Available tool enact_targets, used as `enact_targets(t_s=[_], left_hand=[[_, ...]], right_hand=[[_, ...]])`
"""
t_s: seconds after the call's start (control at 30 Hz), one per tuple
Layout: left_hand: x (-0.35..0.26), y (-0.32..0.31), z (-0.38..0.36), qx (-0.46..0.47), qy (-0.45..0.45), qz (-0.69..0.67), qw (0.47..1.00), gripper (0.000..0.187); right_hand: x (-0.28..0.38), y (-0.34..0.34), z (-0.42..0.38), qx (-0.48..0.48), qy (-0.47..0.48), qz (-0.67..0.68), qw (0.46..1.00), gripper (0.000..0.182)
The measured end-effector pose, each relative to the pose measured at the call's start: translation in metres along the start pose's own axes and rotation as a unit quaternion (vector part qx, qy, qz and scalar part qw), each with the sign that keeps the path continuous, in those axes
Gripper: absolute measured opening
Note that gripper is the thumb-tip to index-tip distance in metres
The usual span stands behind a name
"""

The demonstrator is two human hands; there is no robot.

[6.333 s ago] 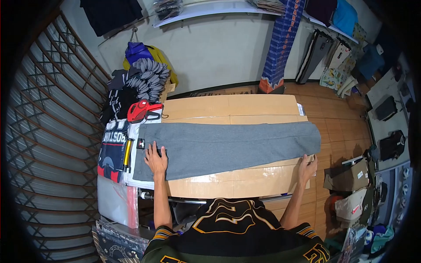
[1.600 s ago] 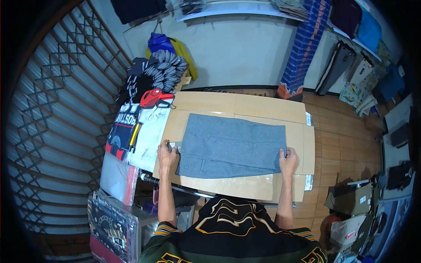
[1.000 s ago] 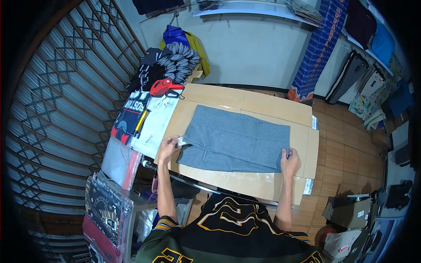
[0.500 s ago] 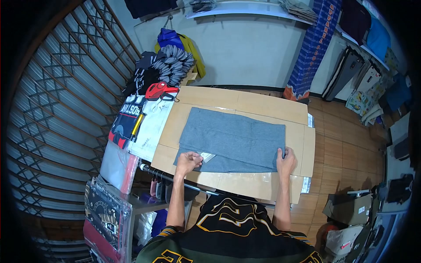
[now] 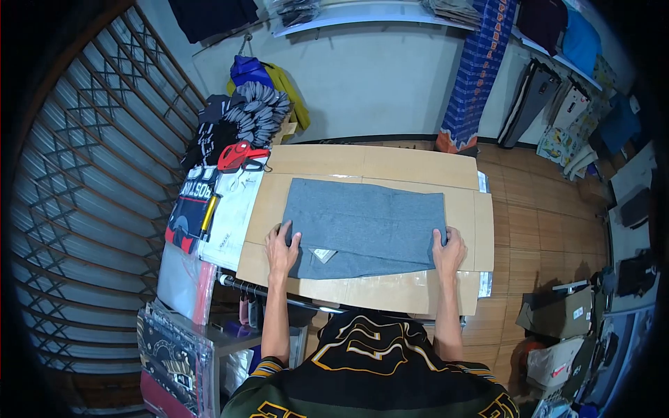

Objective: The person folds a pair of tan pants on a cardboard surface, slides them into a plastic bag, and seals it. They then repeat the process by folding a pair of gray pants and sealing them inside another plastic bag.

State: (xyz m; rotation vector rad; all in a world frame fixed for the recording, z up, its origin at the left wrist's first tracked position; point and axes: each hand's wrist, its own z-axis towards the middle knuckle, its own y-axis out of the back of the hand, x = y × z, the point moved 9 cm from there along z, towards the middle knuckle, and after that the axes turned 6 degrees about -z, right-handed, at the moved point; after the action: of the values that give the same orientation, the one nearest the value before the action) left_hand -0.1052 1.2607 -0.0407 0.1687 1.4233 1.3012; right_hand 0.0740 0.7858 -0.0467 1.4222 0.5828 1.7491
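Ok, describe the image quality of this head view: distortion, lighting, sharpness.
Head view: strong fisheye bending, with a dark vignette at the corners; even indoor light, soft shadows; the folded grey fabric garment and both hands, left and right, look sharp.

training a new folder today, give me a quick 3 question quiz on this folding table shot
1. True or false: both hands are on the grey garment.
2. Multiple choice: where does the white tag show? A) by the far edge B) near the left hand, at the near edge C) under the right hand
3. Fill in: the red tool lies at the table's far ______ corner.

Key
1. True: the left hand rests on the near left corner and the right hand grips the right edge.
2. B
3. left, beside the cardboard sheet under the garment.
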Motion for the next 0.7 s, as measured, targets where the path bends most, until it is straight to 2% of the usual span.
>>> enact_targets(t_s=[0.07,0.17,0.27,0.47,0.57,0.7], left_hand=[[0.010,-0.009,0.003,0.028,0.005,0.007,1.000,0.056],[0.010,-0.001,0.015,0.000,0.003,-0.070,0.998,0.057],[0.027,-0.005,0.032,-0.024,0.079,-0.158,0.984,0.055],[0.050,-0.014,0.052,0.007,0.102,-0.119,0.988,0.041],[0.073,-0.025,0.057,0.039,0.129,-0.175,0.975,0.040],[0.083,-0.029,0.061,0.047,0.127,-0.183,0.974,0.039]], right_hand=[[-0.001,0.000,0.000,-0.001,-0.002,0.012,1.000,0.033],[-0.004,0.002,-0.002,-0.019,-0.016,0.054,0.998,0.032],[0.005,0.003,-0.002,-0.027,-0.003,0.037,0.999,0.031],[-0.001,-0.006,-0.002,-0.019,-0.024,0.035,0.999,0.030],[-0.006,-0.011,-0.002,-0.021,-0.040,0.041,0.998,0.031],[-0.007,-0.015,-0.003,-0.032,-0.042,0.039,0.998,0.032]])
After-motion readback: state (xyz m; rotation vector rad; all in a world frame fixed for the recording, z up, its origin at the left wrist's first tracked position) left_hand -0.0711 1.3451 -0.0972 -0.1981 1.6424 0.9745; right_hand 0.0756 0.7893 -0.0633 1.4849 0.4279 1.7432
